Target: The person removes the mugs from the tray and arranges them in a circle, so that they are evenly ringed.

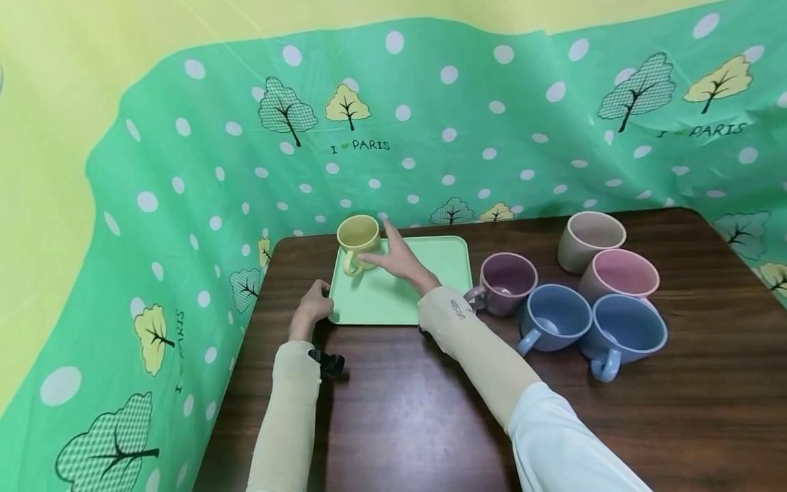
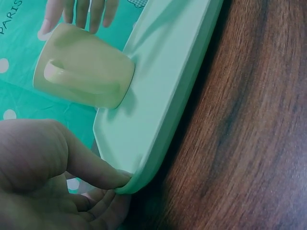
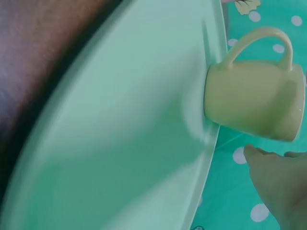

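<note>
A light green rectangular tray lies on the dark wooden table, with a yellow mug standing upright at its back left corner. The mug's handle points toward the front. My left hand pinches the tray's left front corner, thumb on the rim and fingers beneath. Over the tray, just right of the yellow mug, is my right hand, its thumb and fingers spread apart. In the right wrist view, a gap shows between the right hand and the mug's side.
Right of the tray stands a group of mugs: a purple one closest, two blue ones in front, a pink one and a greyish beige one behind. A green and yellow printed cloth hangs behind and left of the table.
</note>
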Motion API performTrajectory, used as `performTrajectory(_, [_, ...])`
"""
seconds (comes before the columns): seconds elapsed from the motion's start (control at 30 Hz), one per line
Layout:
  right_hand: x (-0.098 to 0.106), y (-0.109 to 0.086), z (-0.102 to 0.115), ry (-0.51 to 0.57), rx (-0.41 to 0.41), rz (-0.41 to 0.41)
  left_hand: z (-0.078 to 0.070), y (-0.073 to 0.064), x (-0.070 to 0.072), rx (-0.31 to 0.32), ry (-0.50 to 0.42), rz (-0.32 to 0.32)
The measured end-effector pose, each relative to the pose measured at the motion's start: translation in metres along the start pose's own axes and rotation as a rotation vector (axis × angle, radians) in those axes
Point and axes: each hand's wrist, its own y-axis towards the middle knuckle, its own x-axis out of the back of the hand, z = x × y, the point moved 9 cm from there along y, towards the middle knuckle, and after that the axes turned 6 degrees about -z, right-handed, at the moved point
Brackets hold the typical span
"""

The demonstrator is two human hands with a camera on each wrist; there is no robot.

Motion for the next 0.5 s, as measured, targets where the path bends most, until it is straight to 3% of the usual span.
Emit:
performTrajectory(0.3, [-0.005,0.012,0.005,0.011,0.009,0.021,-0.002,0.002,0.000,-0.015,0.005,-0.011])
performTrajectory(0.5, [-0.002,0.011,0.004,0.030,0.018,-0.047,-0.001,0.002,0.001,-0.016,0.013,-0.008])
